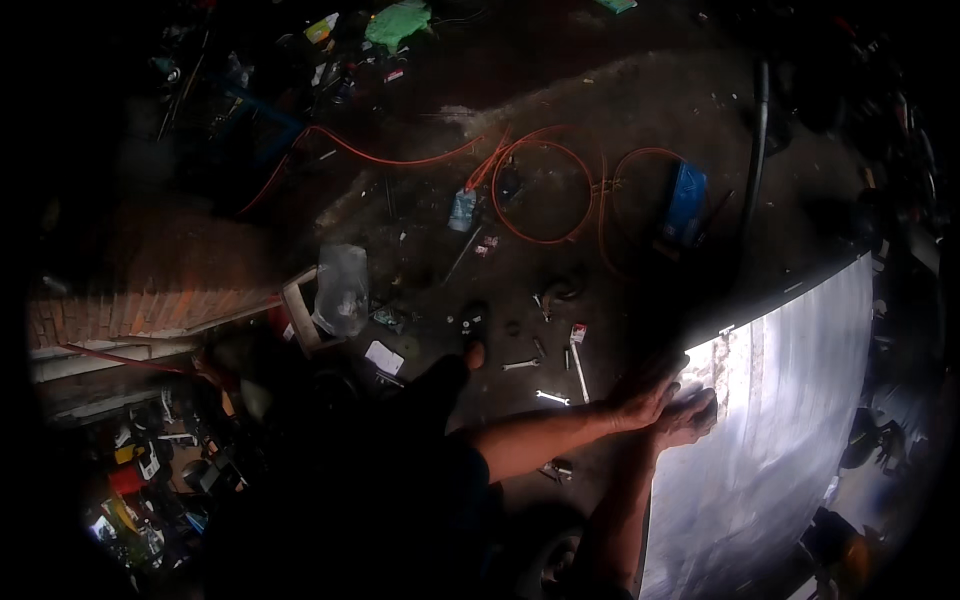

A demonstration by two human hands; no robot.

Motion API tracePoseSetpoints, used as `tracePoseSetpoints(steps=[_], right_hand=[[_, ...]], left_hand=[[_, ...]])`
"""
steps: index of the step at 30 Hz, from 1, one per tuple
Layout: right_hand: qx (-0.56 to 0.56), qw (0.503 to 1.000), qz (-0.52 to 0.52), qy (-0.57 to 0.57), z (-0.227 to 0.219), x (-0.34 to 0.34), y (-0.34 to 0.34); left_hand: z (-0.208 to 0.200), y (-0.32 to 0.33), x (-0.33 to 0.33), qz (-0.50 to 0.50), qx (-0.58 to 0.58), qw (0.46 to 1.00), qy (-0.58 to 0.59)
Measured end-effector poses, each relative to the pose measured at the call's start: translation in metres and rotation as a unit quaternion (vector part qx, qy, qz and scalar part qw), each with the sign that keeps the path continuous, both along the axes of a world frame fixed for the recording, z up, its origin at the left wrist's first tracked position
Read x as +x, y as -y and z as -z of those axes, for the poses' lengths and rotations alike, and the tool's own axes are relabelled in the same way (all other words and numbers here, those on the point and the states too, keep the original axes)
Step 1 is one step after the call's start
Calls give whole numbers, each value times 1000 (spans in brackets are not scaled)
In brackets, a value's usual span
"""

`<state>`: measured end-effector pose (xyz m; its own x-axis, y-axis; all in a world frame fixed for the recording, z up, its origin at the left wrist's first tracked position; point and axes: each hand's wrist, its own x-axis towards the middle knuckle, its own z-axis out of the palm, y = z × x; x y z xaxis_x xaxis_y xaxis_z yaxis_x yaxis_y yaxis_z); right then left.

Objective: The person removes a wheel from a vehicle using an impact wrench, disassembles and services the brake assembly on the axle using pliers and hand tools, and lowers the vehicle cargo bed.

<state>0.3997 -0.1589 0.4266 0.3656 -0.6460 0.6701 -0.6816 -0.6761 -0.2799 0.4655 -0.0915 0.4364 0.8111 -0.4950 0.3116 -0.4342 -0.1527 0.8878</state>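
A large pale metal panel (770,440), slightly curved, stands at the right with bright light on its surface. My left hand (645,398) is at the panel's near left edge; its fingers lie in shadow, so their grip is unclear. Just to its right, my right hand (688,420) is against the lit part of the panel with the fingers curled in. Whatever may be inside them is hidden. A rough, mottled patch (712,365) shows on the panel just beyond my hands.
On the dark floor to the left lie two wrenches (552,398), a long-handled tool (579,372) and small parts. Farther off are an orange hose (545,240) in loops, a blue box (685,205) and a clear plastic bag (342,290). Clutter (150,470) fills the lower left.
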Motion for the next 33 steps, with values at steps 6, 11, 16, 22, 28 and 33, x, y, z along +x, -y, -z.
tracePoseSetpoints(steps=[6, 11, 16, 22, 28, 33], right_hand=[[-192, 965, -11, -181, -31, 32, -1], [176, 959, 174, -141, -48, 42, -18], [138, 972, 159, -106, -35, 36, -12], [170, 937, 248, -180, -47, 47, -16], [212, 930, 258, -151, -41, 65, -9], [238, 919, 269, -165, -32, 120, -11]], left_hand=[[-15, -175, 88, 180, 198, 963, 7], [-1, -369, 161, 146, 482, 862, -60], [-29, -513, 169, 43, 619, 758, -200], [-17, -577, 153, 257, 632, 729, 60], [27, -575, 211, 194, 529, 824, 66], [47, -513, 320, 102, 571, 813, -47]])
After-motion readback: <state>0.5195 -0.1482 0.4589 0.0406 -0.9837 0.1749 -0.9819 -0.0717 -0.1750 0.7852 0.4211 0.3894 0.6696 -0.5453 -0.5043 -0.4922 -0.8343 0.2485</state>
